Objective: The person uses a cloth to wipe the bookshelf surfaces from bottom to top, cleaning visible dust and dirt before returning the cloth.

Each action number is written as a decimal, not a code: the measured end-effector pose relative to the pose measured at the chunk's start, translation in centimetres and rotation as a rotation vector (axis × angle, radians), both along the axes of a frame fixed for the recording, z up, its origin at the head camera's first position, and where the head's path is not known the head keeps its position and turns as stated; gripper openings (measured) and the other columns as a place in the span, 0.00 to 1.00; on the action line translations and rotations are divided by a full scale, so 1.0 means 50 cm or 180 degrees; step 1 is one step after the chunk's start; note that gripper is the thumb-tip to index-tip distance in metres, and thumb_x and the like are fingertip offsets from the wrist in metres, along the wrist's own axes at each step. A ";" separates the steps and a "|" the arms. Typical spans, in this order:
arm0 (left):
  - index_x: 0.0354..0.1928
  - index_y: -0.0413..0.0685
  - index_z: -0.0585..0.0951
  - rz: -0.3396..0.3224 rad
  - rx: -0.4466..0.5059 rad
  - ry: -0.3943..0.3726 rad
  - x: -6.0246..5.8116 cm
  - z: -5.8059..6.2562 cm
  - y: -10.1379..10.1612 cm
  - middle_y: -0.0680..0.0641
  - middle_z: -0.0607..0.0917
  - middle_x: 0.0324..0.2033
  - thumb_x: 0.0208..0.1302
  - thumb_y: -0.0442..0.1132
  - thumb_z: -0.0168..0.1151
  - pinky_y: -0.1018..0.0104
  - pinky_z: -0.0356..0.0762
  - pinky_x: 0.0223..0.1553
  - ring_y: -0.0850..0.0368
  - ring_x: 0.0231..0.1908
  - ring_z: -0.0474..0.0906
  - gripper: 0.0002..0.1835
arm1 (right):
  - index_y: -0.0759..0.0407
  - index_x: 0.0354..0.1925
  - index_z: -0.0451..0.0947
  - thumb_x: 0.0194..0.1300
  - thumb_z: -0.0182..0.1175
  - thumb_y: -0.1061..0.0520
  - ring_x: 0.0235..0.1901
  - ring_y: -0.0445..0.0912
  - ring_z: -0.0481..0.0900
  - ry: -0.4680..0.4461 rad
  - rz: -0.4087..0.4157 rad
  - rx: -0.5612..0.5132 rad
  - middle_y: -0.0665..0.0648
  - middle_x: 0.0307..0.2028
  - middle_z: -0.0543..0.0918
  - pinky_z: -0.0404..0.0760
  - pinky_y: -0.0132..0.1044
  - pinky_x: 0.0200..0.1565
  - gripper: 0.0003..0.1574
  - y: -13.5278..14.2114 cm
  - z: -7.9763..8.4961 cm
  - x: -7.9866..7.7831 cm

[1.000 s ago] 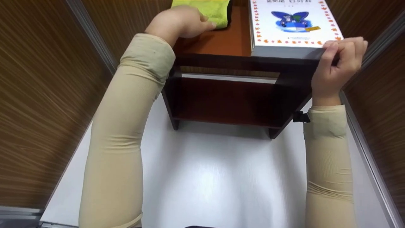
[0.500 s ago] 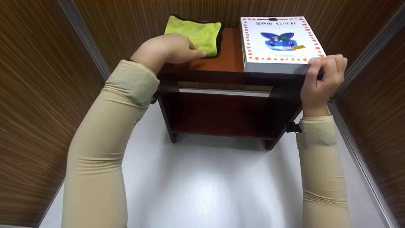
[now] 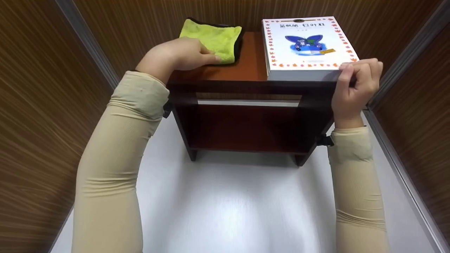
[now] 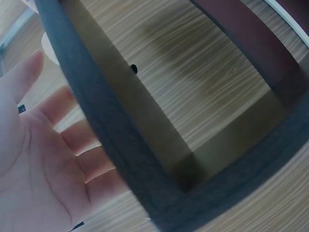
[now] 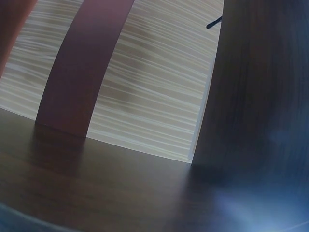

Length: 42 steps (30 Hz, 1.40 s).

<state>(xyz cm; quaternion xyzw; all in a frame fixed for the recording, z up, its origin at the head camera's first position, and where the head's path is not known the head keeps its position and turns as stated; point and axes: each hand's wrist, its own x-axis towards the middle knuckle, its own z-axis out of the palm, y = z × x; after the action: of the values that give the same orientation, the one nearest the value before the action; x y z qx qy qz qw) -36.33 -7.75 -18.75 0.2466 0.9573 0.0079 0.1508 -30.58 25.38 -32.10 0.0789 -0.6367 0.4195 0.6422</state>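
In the head view a yellow-green cloth (image 3: pixel 213 38) with a dark edge lies at the left end of the small shelf unit's reddish-brown top (image 3: pixel 249 66). My left hand (image 3: pixel 179 54) lies over its near left part, thumb tip at the near edge. The left wrist view shows the palm (image 4: pixel 46 159) with fingers stretched out, their tips hidden behind the dark frame. At the right end stands a stack of picture books (image 3: pixel 307 44), a blue butterfly on the white cover. My right hand (image 3: pixel 358 82) pinches its near right corner with curled fingers.
Below the top is a lower shelf (image 3: pixel 246 128) between dark side panels. Wood-grain walls (image 3: pixel 38 105) with grey metal strips stand close on both sides and behind. Pale, glossy floor (image 3: pixel 228 203) spreads in front of the unit.
The head view has tilted up, bringing the whole cloth and cover into sight. My left hand has slid slightly left over the cloth; the right hand keeps its place at the books' corner.
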 end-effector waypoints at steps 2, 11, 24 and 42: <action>0.67 0.60 0.66 -0.0013 0.0037 0.0019 -0.007 -0.005 -0.007 0.48 0.67 0.64 0.68 0.64 0.36 0.51 0.55 0.63 0.48 0.64 0.60 0.31 | 0.71 0.18 0.73 0.52 0.51 0.53 0.32 0.41 0.67 0.0001 0.0008 0.0012 0.46 0.23 0.73 0.64 0.33 0.40 0.20 -0.001 0.000 -0.002; 0.68 0.63 0.63 0.0055 0.0106 0.0110 -0.022 -0.017 -0.003 0.47 0.65 0.65 0.68 0.64 0.33 0.52 0.52 0.64 0.46 0.65 0.58 0.31 | 0.72 0.18 0.73 0.53 0.51 0.54 0.32 0.42 0.67 -0.0021 0.0010 -0.0014 0.37 0.25 0.70 0.64 0.33 0.41 0.21 -0.003 0.004 0.002; 0.60 0.49 0.74 -0.0221 -0.0074 0.0308 0.043 -0.017 -0.018 0.40 0.76 0.55 0.70 0.61 0.34 0.47 0.59 0.59 0.39 0.59 0.66 0.32 | 0.74 0.19 0.73 0.54 0.51 0.56 0.33 0.38 0.66 -0.0026 0.0062 -0.0063 0.36 0.25 0.70 0.64 0.32 0.42 0.20 -0.020 0.010 0.016; 0.54 0.54 0.78 0.0150 0.0021 0.0224 0.012 0.007 -0.012 0.42 0.77 0.48 0.66 0.67 0.31 0.47 0.60 0.58 0.42 0.54 0.68 0.34 | 0.72 0.21 0.74 0.54 0.50 0.61 0.33 0.35 0.65 -0.0031 0.0083 -0.0108 0.36 0.24 0.68 0.63 0.31 0.44 0.15 -0.018 0.038 0.032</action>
<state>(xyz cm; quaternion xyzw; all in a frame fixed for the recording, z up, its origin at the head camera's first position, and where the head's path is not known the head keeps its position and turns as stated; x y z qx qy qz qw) -35.71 -8.37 -18.39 0.2245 0.9675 0.0059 0.1160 -28.97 24.46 -30.18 0.0743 -0.6316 0.4390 0.6347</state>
